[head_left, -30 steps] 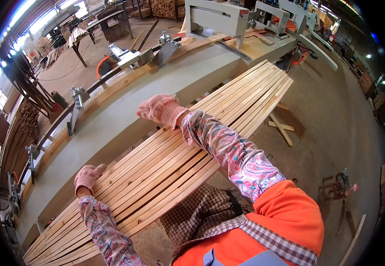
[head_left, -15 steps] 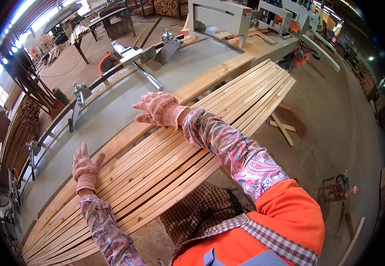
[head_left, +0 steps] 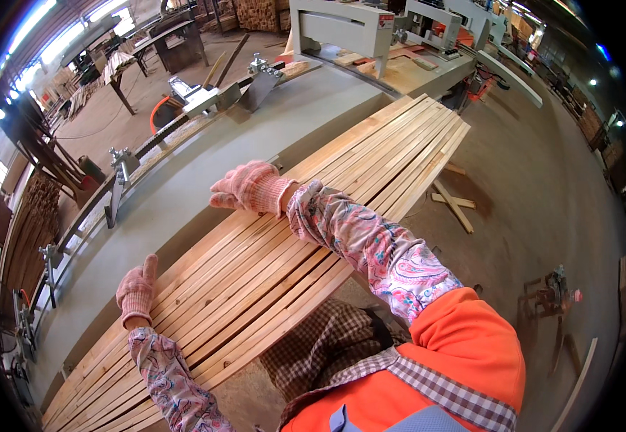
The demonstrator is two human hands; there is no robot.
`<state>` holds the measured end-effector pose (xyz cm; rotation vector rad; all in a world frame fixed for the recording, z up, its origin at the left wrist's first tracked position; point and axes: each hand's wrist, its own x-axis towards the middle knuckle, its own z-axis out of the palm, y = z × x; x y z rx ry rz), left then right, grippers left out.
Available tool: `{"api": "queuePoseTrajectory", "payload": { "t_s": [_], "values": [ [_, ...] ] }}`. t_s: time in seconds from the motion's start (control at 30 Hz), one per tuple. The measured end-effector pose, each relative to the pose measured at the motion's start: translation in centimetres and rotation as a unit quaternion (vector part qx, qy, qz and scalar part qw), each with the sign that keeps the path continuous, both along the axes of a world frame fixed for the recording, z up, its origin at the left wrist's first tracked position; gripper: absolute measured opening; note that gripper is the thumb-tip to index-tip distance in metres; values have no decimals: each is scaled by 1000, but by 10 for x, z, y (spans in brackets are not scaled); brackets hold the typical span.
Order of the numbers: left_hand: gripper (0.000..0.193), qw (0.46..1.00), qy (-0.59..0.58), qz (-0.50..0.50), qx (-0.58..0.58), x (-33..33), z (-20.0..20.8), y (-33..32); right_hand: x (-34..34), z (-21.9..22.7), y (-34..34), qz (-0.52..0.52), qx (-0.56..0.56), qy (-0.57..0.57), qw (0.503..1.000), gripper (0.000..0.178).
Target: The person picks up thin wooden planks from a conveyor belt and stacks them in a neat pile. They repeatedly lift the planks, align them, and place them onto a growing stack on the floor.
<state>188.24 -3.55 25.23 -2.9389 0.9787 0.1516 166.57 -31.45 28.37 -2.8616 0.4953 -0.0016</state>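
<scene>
Long pale wooden strips (head_left: 255, 252) lie side by side in a slanting row in front of me, from lower left to upper right. Along their far side runs a wooden board (head_left: 190, 266), pressed up against them. My left hand (head_left: 138, 294), in a pink knitted glove, curls over this board's far edge near its lower left part. Further right, my right hand (head_left: 249, 189), gloved alike, bends its fingers over the same edge with its palm on top. Its fingertips are partly hidden behind the wood.
Beyond the strips stretches a grey machine table (head_left: 161, 191), with metal clamps (head_left: 120, 162) along its far rail. A light grey machine frame (head_left: 341, 32) stands at the top. Loose wood offcuts (head_left: 453, 205) lie on the floor to the right.
The board has come toward me, closing the gap to the strips. Both hands have gone from spread fingers to curled around its edge. A metal rod over the table has drawn back.
</scene>
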Motion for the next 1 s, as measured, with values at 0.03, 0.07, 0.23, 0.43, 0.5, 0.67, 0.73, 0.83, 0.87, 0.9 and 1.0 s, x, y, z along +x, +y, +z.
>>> {"api": "queuePoseTrajectory", "payload": {
  "t_s": [0.03,0.07,0.23,0.43,0.5,0.67,0.73,0.83,0.87,0.9,1.0],
  "values": [
    [81,1000,-8,0,-6,-1,1,1,0,-1,0,1,-5,-9,1000,55],
    [80,1000,-19,5,-6,-3,3,0,-2,-3,0,8,-20,-35,999,54],
    [74,993,-107,18,-54,-5,6,-3,-6,-3,5,40,-59,-83,994,53],
    [63,998,-2,25,-60,4,7,5,-7,4,12,30,-3,4,1000,58],
    [60,998,36,27,-49,-7,12,0,-6,9,15,-13,15,69,997,59],
    [59,993,89,31,-72,-2,6,6,-6,21,18,-65,91,132,985,63],
    [62,993,94,28,-70,-1,5,4,-3,12,11,-60,94,119,987,65],
    [70,995,78,12,-56,-1,6,6,1,11,9,-95,123,151,976,64],
    [73,994,85,21,-60,3,3,7,0,14,11,-95,110,140,979,65],
    [76,993,91,29,-63,8,-1,10,-3,17,13,-94,96,129,982,65],
    [81,991,108,52,-59,13,-1,8,4,9,6,-106,88,112,984,67]
  ]
}}
